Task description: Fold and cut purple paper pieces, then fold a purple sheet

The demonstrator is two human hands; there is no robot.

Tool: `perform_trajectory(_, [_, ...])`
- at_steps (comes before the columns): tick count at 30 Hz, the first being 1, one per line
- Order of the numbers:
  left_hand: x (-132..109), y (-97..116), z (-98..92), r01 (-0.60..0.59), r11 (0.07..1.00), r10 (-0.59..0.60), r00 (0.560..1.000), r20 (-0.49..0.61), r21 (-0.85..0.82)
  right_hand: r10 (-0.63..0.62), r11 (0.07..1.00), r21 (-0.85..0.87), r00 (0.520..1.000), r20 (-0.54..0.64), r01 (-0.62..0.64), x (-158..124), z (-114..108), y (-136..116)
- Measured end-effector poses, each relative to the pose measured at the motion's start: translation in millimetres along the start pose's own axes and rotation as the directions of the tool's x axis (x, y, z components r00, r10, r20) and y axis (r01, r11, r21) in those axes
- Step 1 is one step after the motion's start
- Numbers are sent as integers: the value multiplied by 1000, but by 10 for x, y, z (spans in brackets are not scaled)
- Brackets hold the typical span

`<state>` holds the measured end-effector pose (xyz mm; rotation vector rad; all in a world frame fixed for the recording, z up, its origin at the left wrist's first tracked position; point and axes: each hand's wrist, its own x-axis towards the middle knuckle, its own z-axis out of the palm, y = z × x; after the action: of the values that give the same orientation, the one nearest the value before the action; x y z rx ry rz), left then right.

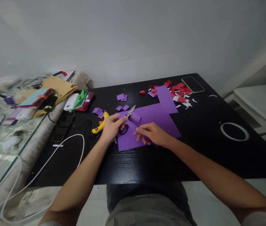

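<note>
A narrow strip of purple paper is stretched between my two hands above the table. My left hand pinches its left end, while the fingers of my right hand are closed on the right end. Under the strip and beside my left fingers is a pair of scissors with dark handles, partly covered by the hand. Below both hands lies a large purple sheet. A small folded purple piece rests on that sheet just beyond the strip.
Left of my left hand lies a yellow glue gun near small purple pieces. A second purple sheet, red and white scraps and a phone are at the back right. A tape roll lies right; a white cable loops left.
</note>
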<state>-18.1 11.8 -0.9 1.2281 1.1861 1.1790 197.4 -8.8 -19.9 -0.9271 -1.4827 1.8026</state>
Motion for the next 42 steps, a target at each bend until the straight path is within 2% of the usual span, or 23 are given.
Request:
perform_trajectory(4, [163, 140, -253, -82, 989, 44, 960, -277, -126, 16, 1000, -1, 1000, 8, -16, 2, 15, 17])
perform_trajectory(6, [200, 161, -311, -134, 979, 76, 939, -335, -153, 21, 1000, 8, 1000, 3, -21, 5, 24, 30])
perform_trajectory(8, [192, 130, -291, -137, 977, 87, 955, -283, -162, 25, 1000, 13, 1000, -9, -25, 7, 28, 39])
perform_trajectory(11, [115, 28, -153, -30, 992, 28, 999, -17, -126, 26, 1000, 15, 999, -31, -25, 7, 28, 42])
perform_trajectory(13, [48, -32, -39, 41, 999, -36, 992, 122, -36, 28, 999, 17, 999, -36, -28, 7, 28, 41])
perform_trajectory(15, [-11, -59, 53, 51, 997, -60, 982, 181, 56, 32, 999, 28, 999, -32, -31, 6, 30, 38])
perform_trajectory(19, [-47, -32, 96, 41, 988, -71, 976, 207, 146, 38, 997, 72, 999, -9, -38, 4, 33, 30])
perform_trajectory(25, [17, -9, 2, 9, 999, -14, 995, 95, 50, 61, 995, 74, 998, 19, -62, 5, 17, 27])
perform_trajectory(31, [-24, -55, 51, 87, 983, -127, 955, 267, 159, 85, 996, 35, 996, -16, -85, -5, 14, 8])
perform_trajectory(35, [-46, -32, 71, 110, 977, -156, 951, 266, 181, 92, 995, 35, 995, -32, -90, -23, 21, -28])
perform_trajectory(42, [-47, -8, 73, 73, 986, -112, 954, 280, 148, 67, 997, 24, 998, -9, -67, -28, 8, -63])
